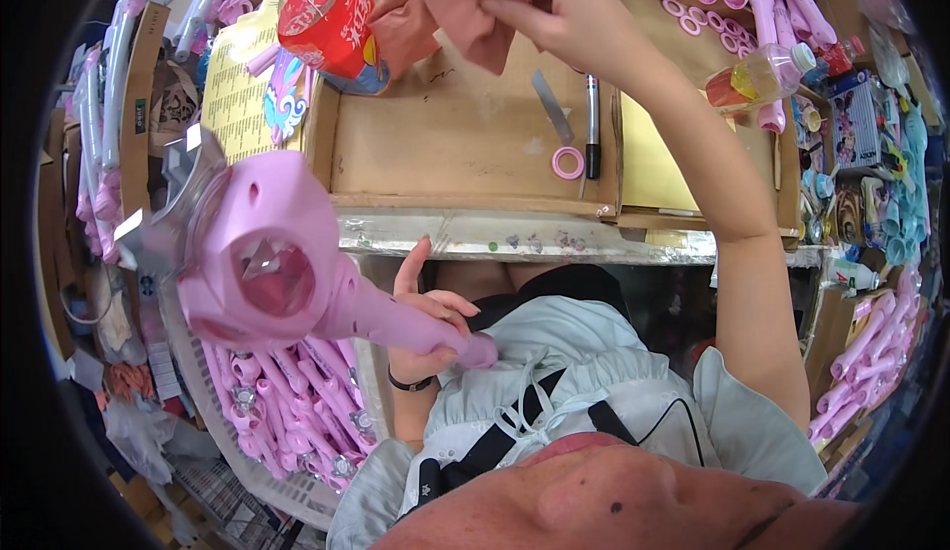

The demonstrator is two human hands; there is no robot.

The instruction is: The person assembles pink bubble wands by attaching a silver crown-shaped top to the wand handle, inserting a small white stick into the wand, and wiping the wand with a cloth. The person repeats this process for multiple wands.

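Observation:
My left hand (pixel 424 318) grips the handle of a pink toy wand (pixel 341 303), its index finger stretched out. The wand's large head tilts up to the left, with a reddish gem-like piece set in it and silver points at its far side. Over the cardboard tray (pixel 445 144), my right hand (pixel 554 11) pinches a salmon-coloured cloth (pixel 470 16), part of which hangs down beside a red-labelled bottle (pixel 327 31). The cloth and the wand are apart.
A marker pen (pixel 593 130), a flat metal blade (pixel 550 105) and a pink ring (pixel 567 162) lie in the tray. Several pink rings (pixel 693 21) lie farther right, near a bottle of amber liquid (pixel 757 77). A basket (pixel 198 392) of pink wand parts stands at lower left.

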